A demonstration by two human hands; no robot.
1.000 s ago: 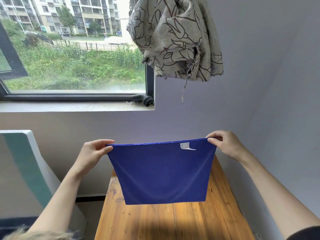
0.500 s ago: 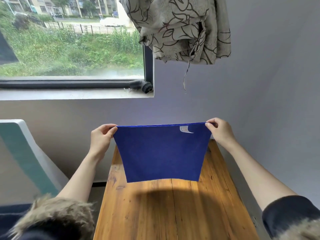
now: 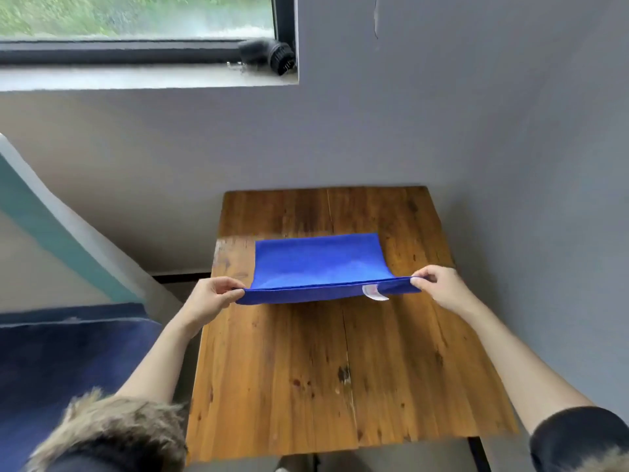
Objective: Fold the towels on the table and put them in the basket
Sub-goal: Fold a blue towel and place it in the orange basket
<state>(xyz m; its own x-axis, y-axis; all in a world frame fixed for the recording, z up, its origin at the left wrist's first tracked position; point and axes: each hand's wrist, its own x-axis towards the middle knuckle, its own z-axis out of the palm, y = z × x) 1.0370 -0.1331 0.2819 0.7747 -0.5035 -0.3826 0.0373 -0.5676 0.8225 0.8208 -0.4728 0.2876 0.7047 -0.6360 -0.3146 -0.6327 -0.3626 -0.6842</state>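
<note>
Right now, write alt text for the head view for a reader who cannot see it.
Two bare hands hold a blue towel over a wooden table, the left hand and right hand each pinching a near corner while the far part lies on the wood. A white tag hangs near the right hand; a window sits above.

Soft, even daylight comes from the window up and to the left of the hands — bright enough, with no harsh shadows. The table carries a pale sheen beyond the left hand, and the towel casts a faint shadow under its lifted near edge. Wide-angle bending curves the window sill and wall lines — the fur at the bottom edge is blurred.
</note>
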